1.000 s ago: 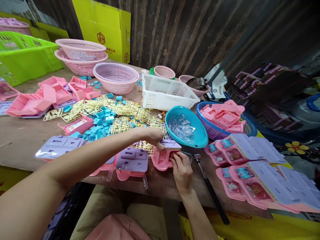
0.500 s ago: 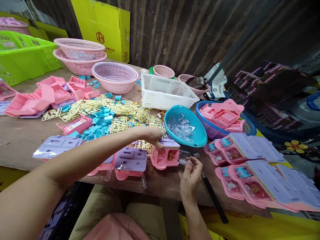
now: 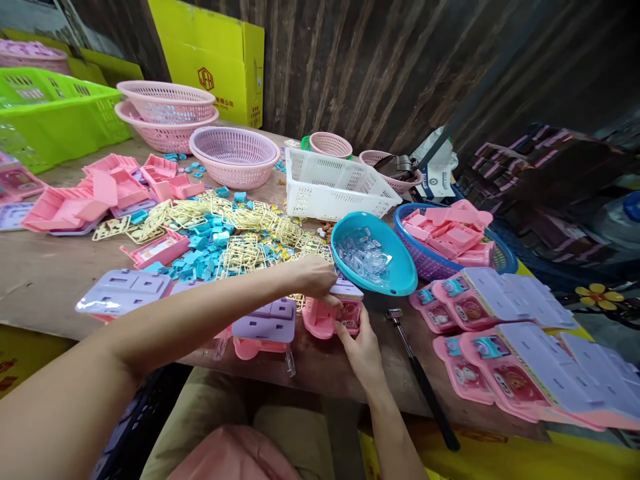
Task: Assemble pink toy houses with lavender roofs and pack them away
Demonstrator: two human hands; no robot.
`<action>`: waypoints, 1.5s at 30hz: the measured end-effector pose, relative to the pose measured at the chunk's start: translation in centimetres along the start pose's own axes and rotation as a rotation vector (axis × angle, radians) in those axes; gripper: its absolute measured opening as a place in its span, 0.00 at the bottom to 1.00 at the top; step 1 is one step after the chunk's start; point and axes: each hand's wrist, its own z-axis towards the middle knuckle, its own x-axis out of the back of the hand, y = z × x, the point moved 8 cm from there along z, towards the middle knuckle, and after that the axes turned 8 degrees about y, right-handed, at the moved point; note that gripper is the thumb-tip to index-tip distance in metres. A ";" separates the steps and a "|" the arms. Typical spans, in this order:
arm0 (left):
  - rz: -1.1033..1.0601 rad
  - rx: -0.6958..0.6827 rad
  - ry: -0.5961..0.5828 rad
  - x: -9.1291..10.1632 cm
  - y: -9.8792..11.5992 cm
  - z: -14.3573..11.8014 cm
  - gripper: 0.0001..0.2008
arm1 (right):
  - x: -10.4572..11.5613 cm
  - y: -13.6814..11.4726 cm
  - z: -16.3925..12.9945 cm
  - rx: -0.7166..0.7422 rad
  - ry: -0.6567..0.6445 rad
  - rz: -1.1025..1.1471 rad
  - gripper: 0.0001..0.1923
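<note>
A pink plastic toy house (image 3: 320,319) with a purple top stands near the table's front edge. My left hand (image 3: 316,277) reaches across from the left and closes on its front, fingers pointing down. My right hand (image 3: 361,350) grips its right side, thumb on the front and fingers along the side. A clear window piece (image 3: 353,313) covers the small right compartment under my fingers, and a brown figure behind it is partly hidden. Left of my hands is a similar toy with a purple top (image 3: 265,321) and clear legs sticking out in front.
A hammer (image 3: 423,380) lies to the right, beside rows of finished-looking pink and purple toys (image 3: 530,367). Behind my hands are a blue bowl of clear parts (image 3: 410,267), a white basket (image 3: 320,200), cream sprues (image 3: 243,257) and blue pieces (image 3: 193,263).
My right hand has moved left, bringing the clear window piece from beside the pink toy onto its front. Both hands are now at the toy. The hammer's head has come into sight.
</note>
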 end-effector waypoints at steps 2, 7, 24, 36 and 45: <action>0.008 0.009 0.024 -0.2 0.4 0.3 0.27 | 0.2 -0.2 -0.2 -0.015 0.019 -0.049 0.36; 0.023 0.022 0.057 -0.6 0.3 0.8 0.30 | 0.6 -1.2 0.1 -0.016 0.137 -0.182 0.29; -0.083 0.036 0.166 -2.7 9.7 1.2 0.14 | 6.2 6.8 -3.4 -0.011 0.425 -0.277 0.31; -2.135 0.770 0.092 -4.3 5.1 -6.8 0.09 | 2.5 -8.9 -7.5 0.697 0.407 -0.272 0.12; -2.046 0.752 0.114 -3.9 3.9 -11.7 0.04 | -3.4 -10.6 -6.0 0.539 -0.050 -0.220 0.19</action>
